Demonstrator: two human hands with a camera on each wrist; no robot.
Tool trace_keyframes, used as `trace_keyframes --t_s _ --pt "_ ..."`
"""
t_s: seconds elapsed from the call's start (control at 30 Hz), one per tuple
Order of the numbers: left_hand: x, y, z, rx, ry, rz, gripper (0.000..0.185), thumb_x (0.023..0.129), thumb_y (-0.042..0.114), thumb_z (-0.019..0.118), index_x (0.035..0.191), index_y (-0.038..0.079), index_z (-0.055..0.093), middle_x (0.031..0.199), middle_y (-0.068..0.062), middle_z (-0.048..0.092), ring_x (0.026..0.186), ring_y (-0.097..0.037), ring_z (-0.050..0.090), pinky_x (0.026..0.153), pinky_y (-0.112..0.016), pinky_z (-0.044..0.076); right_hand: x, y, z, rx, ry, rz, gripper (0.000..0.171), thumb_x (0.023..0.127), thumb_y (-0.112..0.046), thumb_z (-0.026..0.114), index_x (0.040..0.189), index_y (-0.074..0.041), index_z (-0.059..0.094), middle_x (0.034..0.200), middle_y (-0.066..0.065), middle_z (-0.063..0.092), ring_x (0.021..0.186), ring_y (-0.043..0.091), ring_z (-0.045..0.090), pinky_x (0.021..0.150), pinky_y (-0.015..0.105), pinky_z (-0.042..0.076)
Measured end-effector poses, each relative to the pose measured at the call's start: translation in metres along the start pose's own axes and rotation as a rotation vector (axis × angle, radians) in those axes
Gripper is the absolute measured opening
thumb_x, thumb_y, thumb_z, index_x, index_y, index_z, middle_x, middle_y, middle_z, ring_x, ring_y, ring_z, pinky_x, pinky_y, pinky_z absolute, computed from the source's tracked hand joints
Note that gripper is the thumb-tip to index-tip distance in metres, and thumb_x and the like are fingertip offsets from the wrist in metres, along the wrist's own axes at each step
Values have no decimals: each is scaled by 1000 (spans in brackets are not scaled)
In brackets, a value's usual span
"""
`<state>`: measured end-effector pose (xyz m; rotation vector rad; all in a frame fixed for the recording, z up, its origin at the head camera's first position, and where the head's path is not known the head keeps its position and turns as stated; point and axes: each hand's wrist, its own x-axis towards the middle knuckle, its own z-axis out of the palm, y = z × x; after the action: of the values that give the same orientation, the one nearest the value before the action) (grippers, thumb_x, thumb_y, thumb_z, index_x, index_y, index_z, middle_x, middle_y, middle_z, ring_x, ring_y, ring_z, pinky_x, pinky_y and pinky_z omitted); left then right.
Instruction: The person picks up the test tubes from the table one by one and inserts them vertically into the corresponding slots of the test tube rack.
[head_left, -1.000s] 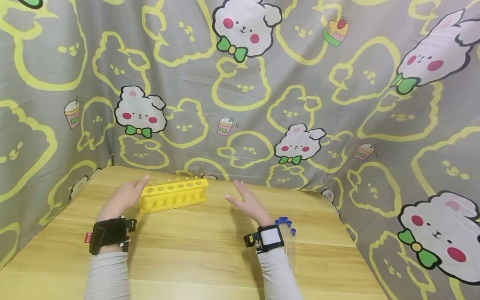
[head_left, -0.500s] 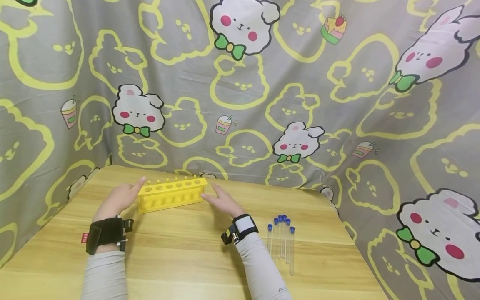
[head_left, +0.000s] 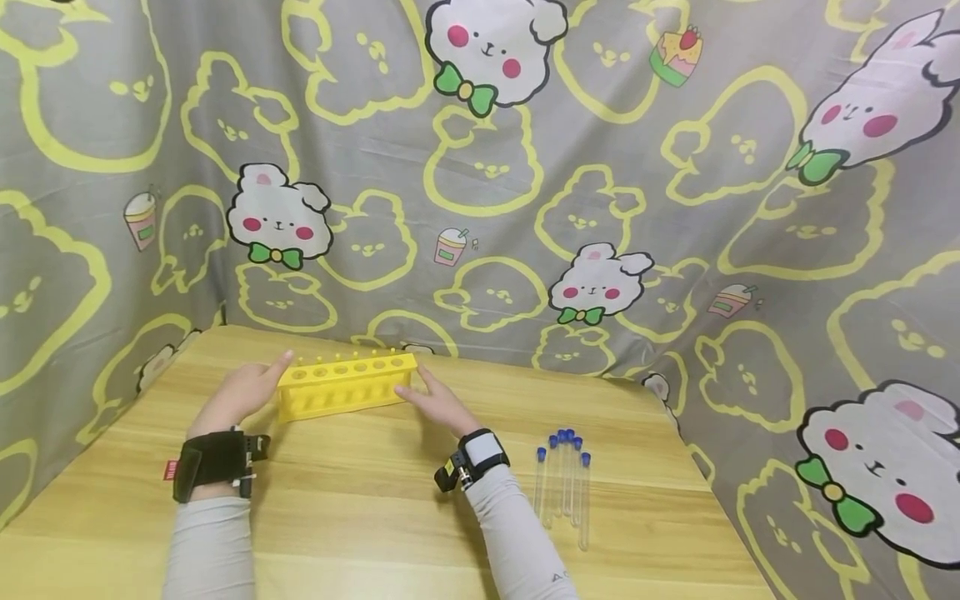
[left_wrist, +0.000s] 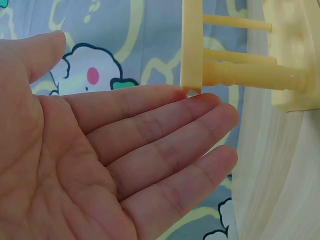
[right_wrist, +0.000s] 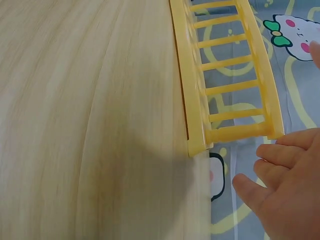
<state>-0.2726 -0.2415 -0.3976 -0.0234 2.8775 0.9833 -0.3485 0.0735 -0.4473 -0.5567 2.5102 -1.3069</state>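
Observation:
A yellow test tube rack (head_left: 348, 369) with a row of round holes and small pegs stands upright toward the back left of the table. At its left end is my left hand (head_left: 243, 396), fingers straight. In the left wrist view, those fingers (left_wrist: 155, 142) meet the end of the rack's top plate (left_wrist: 192, 50). My right hand (head_left: 444, 404) is at the rack's other end, its fingers extended. The right wrist view has these fingers (right_wrist: 275, 157) right by the corner of the top plate (right_wrist: 265, 75); whether they touch it I cannot tell.
Several clear test tubes (head_left: 567, 479) with blue caps (head_left: 586, 458) lie grouped on the wooden table (head_left: 360, 508), right of my right forearm. A grey curtain (head_left: 495, 208) with cartoon prints rises along the back and both sides.
My right hand has moved left from beside the test tubes to the rack's right end, uncovering the tubes. My left hand has stayed at the left end.

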Motion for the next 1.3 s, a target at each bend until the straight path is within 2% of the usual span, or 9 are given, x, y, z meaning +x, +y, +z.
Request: trace_keyframes --t_s 0.33,0.47,0.67,0.83,0.97,1.03,1.1,1.2,1.3 --pt "8 9 7 -37 -10 18 95 98 65 10 141 -16 35 143 -40 34 131 -60 33 106 -69 32 -18 7 -14 -97 -20 -21 89 91 -59 55 157 -17 12 164 7 17 149 31 26 122 50 21" --pt "12 15 12 -32 -10 26 95 98 66 12 141 -14 37 144 -39 36 131 -59 35 106 -68 33 -28 11 -23 -178 -31 -45 93 91 -60 54 157 -11 11 164 10 16 149 32 24 123 49 20" --pt "21 25 26 -21 6 75 91 98 66 17 139 -12 43 142 -36 43 130 -56 40 106 -66 36 -46 15 -37 -232 -54 -63 95 92 -57 56 156 -7 7 163 16 11 151 32 15 124 47 16" --pt "24 37 38 -14 27 119 81 101 59 30 136 -12 46 139 -36 47 128 -54 44 106 -64 39 -63 23 -47 -274 -63 -78 97 92 -55 57 156 -3 6 163 21 8 152 34 12 124 49 13" --pt "26 44 46 -2 49 165 56 102 43 43 110 -10 59 104 -33 63 95 -45 61 83 -52 52 -79 27 -55 -300 -70 -48 99 91 -56 58 155 -1 7 163 22 8 151 35 12 124 51 13" --pt "27 48 49 8 60 192 47 101 36 48 106 -9 60 100 -30 64 91 -42 62 79 -50 53 -87 27 -60 -310 -76 -33 99 91 -56 58 155 -2 7 163 22 8 151 36 13 123 52 14" --pt "29 50 52 8 45 204 43 100 30 52 111 -10 60 104 -31 64 95 -43 62 84 -51 53 -94 28 -64 -324 -81 -19 97 91 -54 59 156 -3 7 163 21 8 151 36 14 123 52 15" --pt "31 52 57 -8 32 224 51 97 22 57 132 -14 50 131 -35 54 121 -50 53 101 -59 46 -102 29 -70 -344 -77 -15 96 92 -51 60 156 -3 7 163 21 9 150 36 15 123 52 16" --pt "35 53 62 -32 18 227 51 94 19 61 133 -13 49 132 -34 55 121 -48 54 102 -57 46 -108 32 -75 -345 -74 -12 94 92 -48 60 156 -3 7 162 21 9 150 37 16 122 52 17"
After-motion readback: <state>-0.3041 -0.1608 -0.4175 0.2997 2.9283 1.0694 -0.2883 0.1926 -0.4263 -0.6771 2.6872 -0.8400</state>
